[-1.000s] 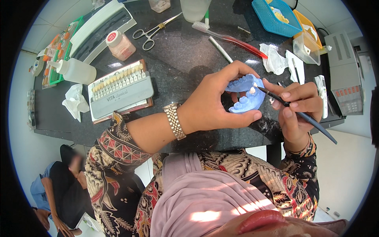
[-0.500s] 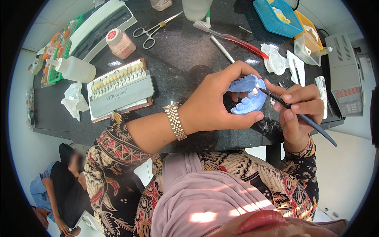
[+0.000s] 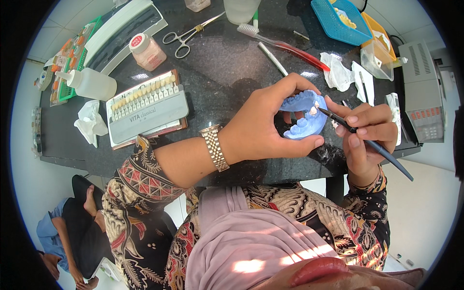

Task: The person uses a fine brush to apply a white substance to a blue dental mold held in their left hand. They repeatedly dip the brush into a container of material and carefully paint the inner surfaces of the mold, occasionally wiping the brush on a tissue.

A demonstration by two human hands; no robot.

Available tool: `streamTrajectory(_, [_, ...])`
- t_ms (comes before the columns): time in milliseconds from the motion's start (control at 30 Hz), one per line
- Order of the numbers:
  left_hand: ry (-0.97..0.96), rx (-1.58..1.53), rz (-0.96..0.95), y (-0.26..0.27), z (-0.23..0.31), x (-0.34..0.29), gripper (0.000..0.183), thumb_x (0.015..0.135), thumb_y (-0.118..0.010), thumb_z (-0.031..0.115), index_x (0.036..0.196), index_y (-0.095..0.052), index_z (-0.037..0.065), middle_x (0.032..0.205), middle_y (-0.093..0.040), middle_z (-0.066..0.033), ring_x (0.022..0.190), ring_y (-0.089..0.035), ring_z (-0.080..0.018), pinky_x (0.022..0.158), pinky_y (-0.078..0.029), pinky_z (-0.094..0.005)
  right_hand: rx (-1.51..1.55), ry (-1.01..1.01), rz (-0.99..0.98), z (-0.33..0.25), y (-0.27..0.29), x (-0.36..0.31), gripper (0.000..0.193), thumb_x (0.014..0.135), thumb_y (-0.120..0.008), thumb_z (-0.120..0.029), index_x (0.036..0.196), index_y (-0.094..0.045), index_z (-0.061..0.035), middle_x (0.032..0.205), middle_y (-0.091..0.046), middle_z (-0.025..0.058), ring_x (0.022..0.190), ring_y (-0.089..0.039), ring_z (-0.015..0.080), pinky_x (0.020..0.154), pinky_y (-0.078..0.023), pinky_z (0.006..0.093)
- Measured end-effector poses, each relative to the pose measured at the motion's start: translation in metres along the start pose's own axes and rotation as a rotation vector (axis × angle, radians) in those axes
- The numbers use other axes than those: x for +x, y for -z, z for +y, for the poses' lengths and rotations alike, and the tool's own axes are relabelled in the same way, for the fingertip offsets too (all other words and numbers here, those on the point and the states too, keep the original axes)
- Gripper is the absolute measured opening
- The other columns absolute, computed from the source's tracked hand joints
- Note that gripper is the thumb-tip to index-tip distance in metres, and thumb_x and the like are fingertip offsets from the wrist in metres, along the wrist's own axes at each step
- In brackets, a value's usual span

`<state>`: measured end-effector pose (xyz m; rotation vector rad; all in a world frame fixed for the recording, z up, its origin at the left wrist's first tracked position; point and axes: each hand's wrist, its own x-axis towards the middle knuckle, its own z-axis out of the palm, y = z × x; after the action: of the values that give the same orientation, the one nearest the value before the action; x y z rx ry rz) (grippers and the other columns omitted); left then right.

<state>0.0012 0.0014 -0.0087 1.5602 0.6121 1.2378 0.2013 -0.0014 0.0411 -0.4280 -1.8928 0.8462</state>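
My left hand point(image 3: 261, 121) is closed around a blue dental model point(image 3: 309, 127), thumb along its near side and fingers round the far side. The model is a horseshoe-shaped arch of teeth. Small whitish tooth-shaped pieces point(image 3: 313, 110) sit at the middle of its front. My right hand point(image 3: 369, 128) grips a slim brush point(image 3: 392, 162) with a dark handle, held like a pen. Its tip meets or nearly touches the whitish pieces; whether it makes contact I cannot tell. The inner side of the model is partly hidden by my left hand.
A tooth shade guide point(image 3: 147, 108) lies at left, near a squeeze bottle point(image 3: 95, 84) and a jar of pinkish powder point(image 3: 147, 53). Locking forceps point(image 3: 182, 38), a red toothbrush point(image 3: 295, 50), crumpled tissue point(image 3: 337, 72) and a blue basket point(image 3: 340, 24) lie beyond my hands. A person point(image 3: 58, 227) sits at lower left.
Both hands keep nearly the same pose. The model and brush have shifted only very slightly, with the brush tip still at the whitish pieces.
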Motion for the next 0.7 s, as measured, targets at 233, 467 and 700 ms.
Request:
streamTrajectory(233, [-0.01,0.031,0.001,0.001,-0.0001,0.0012,0.054,0.064,-0.079,0.029,0.105,-0.051,0.008,0.081,-0.06,-0.0044,0.072,-0.057,-0.0119,0.063,-0.047,-0.0257,-0.008,-0.015,0.002,-0.0007,-0.0006,0.0011,0.016,0.081,-0.052,0.008,0.09,-0.045,-0.0023,0.094,-0.049,0.0149,0.069,-0.06,0.0177,0.088,-0.051,0.0501])
streamTrajectory(467, [-0.025,0.059,0.008,0.0008,0.0007,0.0003,0.054,0.064,-0.079,0.029,0.105,-0.051,0.007,0.086,-0.061,-0.0057,0.076,-0.058,-0.013,0.066,-0.048,-0.026,-0.014,-0.018,0.006,-0.0023,-0.0015,0.0017,0.017,0.08,-0.053,0.009,0.09,-0.045,-0.0027,0.095,-0.049,0.0146,0.07,-0.06,0.0181,0.088,-0.051,0.0507])
streamTrajectory(700, [-0.022,0.063,0.005,0.001,0.0011,0.0002,0.055,0.064,-0.079,0.03,0.105,-0.051,0.007,0.086,-0.06,-0.0058,0.076,-0.059,-0.0136,0.065,-0.048,-0.0261,-0.014,-0.004,0.011,-0.0021,-0.0034,0.0023,0.016,0.081,-0.054,0.008,0.09,-0.046,-0.0031,0.094,-0.049,0.0144,0.069,-0.06,0.0185,0.088,-0.05,0.0523])
